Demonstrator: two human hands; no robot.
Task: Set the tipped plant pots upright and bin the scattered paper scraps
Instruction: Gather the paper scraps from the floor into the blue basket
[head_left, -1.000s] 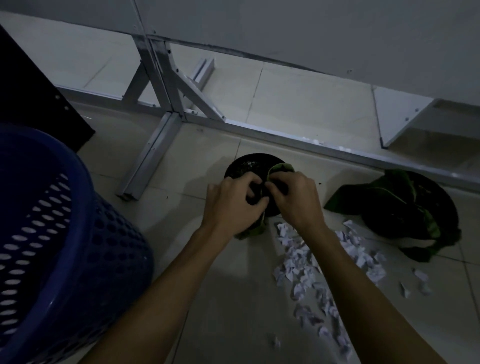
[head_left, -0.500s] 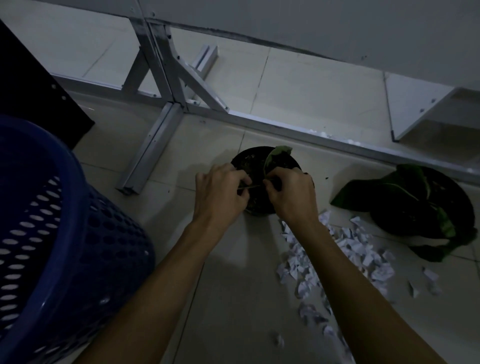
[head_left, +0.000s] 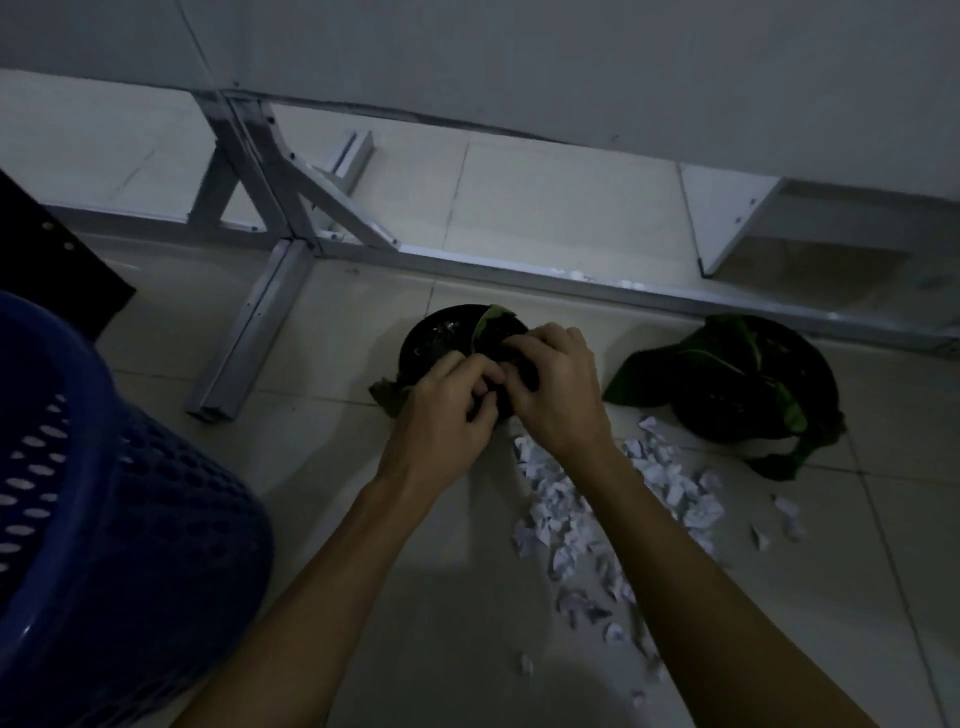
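Near pot (head_left: 441, 338): upright on the floor beside the frame rail (head_left: 571, 278); probably heavy with soil, its leaves soft.
Left hand (head_left: 447, 410): fingers curled into the foliage.
Right hand (head_left: 556, 389): likewise pinching leaves.
Best hold: rim, not stems.
Scraps (head_left: 597, 509): light, loose.

A black pot (head_left: 441, 338) stands mouth-up at centre, leaves inside. At three o'clock a second leafy pot (head_left: 748, 384) lies tipped. White paper scraps (head_left: 613, 499) scatter at five o'clock.
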